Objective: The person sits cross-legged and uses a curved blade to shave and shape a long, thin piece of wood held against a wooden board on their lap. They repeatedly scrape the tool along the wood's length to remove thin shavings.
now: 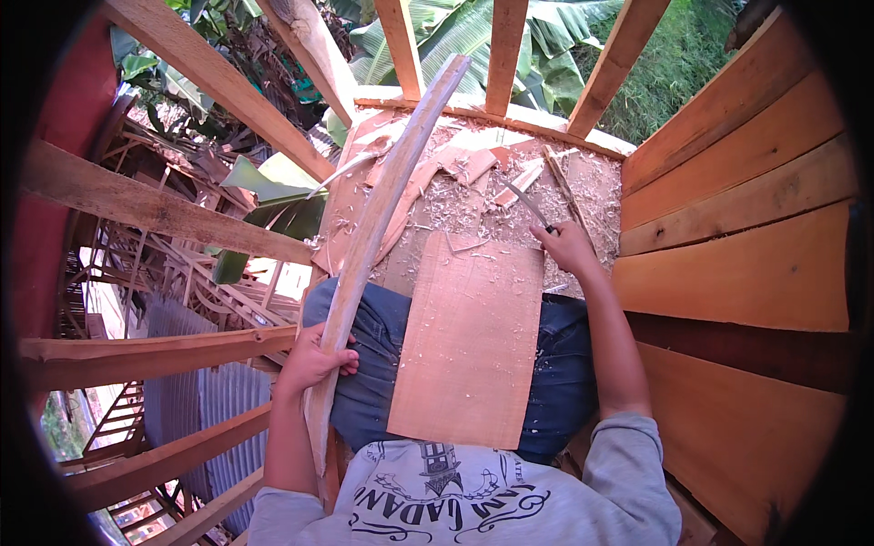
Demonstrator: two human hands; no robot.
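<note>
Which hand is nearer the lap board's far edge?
Right: the right hand, holding the knife, is beside the board, at its far right corner; the left hand, on the pole, is left of it, farther back.

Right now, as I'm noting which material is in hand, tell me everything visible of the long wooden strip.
The long wooden strip is narrow and brownish-grey, with a paler edge and a bluntly cut far end. It looks like bare wood, slightly bowed, though the lens may add to that. It slants forward and rightward past the left leg of the jeans. The left hand grips it toward its near end; whether the far end touches anything is unclear.
</note>
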